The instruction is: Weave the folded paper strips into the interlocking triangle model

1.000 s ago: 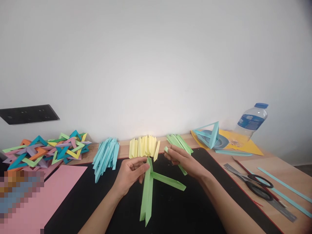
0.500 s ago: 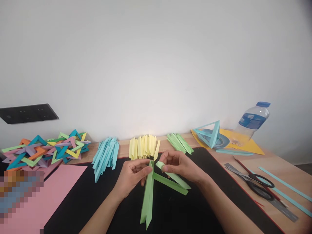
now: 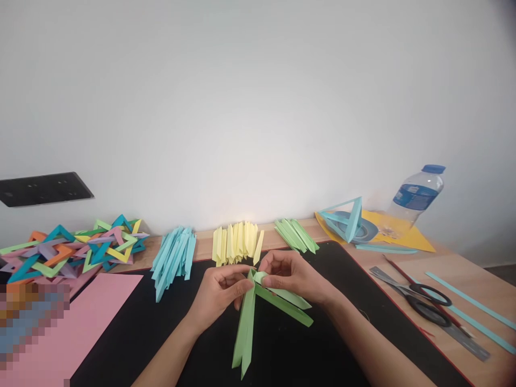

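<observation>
Several folded green paper strips (image 3: 244,338) meet at a point in the middle, over the black mat. My left hand (image 3: 221,295) pinches them near their top end, two long ends hanging down. Between the thumb and fingers of my right hand (image 3: 292,277) is the bent tip of another green strip (image 3: 292,297), which slants down to the right. That tip touches or nearly touches the top of the left-hand strips. A further green strip (image 3: 284,307) runs out to the lower right from the joint.
Blue (image 3: 175,258), yellow (image 3: 237,243) and green strip piles (image 3: 297,235) lie behind the mat (image 3: 322,344). Woven paper stars (image 3: 108,244) and pink paper (image 3: 100,306) are left. Right are scissors (image 3: 429,312), a ruler (image 3: 470,344), a bottle (image 3: 417,196) and tape (image 3: 365,231).
My right hand has moved slightly left, bringing the bent tip of its green strip up against or close to the strips in my left hand. The left hand has hardly moved.
</observation>
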{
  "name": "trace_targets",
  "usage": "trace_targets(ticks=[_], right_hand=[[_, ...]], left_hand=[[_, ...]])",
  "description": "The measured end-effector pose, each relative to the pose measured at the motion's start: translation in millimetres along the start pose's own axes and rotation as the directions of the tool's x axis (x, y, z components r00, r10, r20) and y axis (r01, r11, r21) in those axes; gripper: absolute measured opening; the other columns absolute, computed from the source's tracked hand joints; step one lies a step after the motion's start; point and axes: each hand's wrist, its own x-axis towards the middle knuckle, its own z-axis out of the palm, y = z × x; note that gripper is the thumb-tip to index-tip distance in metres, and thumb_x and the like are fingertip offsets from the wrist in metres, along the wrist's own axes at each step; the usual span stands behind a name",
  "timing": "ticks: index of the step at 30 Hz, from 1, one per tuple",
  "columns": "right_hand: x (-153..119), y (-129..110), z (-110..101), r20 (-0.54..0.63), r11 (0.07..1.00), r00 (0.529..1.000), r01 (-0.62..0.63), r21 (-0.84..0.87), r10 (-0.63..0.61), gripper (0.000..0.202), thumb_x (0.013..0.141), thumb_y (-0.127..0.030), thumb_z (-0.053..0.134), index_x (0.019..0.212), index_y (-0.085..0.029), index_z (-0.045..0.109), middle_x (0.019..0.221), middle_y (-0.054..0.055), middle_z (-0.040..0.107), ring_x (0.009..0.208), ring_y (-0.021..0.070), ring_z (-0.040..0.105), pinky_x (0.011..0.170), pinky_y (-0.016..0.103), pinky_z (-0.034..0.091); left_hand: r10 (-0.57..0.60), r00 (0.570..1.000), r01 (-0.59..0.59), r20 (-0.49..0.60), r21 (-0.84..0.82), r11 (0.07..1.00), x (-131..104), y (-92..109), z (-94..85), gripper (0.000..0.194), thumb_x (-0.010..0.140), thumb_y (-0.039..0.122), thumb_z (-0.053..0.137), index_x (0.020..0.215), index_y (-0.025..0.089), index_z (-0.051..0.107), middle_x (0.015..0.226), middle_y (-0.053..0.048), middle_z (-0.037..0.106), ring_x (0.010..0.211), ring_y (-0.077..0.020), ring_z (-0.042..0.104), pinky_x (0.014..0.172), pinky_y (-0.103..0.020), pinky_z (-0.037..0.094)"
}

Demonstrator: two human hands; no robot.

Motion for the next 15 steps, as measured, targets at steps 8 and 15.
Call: trace_targets(ticks=[8, 15], right_hand=[[-2.6, -3.4, 5.9, -0.001, 0.999, 0.999, -0.039, -0.005, 0.039, 0.033, 0.069, -0.040, 0.075, 0.078, -0.013, 0.057, 0.063, 0.000, 0.061, 0.056, 0.0117, 0.059, 0.057, 0.027, 0.047], [-3.0, -3.9, 3.7, -0.003, 0.982, 0.999, 0.036, -0.186, -0.038, 0.038, 0.072, -0.035, 0.074, 0.101, -0.018, 0.056, 0.065, -0.006, 0.045, 0.056, 0.0073, 0.039, 0.051, 0.021, 0.032]], left_hand=[[-0.002, 1.000, 0.002, -0.031, 0.000, 1.000, 0.8, -1.6, 2.2, 0.032, 0.069, 0.033, 0.075, 0.094, 0.013, 0.073, 0.052, 0.002, 0.060, 0.037, -0.0069, 0.048, 0.039, -0.020, 0.038], [-0.015, 0.999, 0.016, -0.031, 0.031, 0.999, 1.6, -2.3, 2.7, 0.031, 0.069, 0.033, 0.075, 0.093, 0.015, 0.074, 0.053, 0.002, 0.060, 0.037, -0.0073, 0.048, 0.039, -0.020, 0.038]])
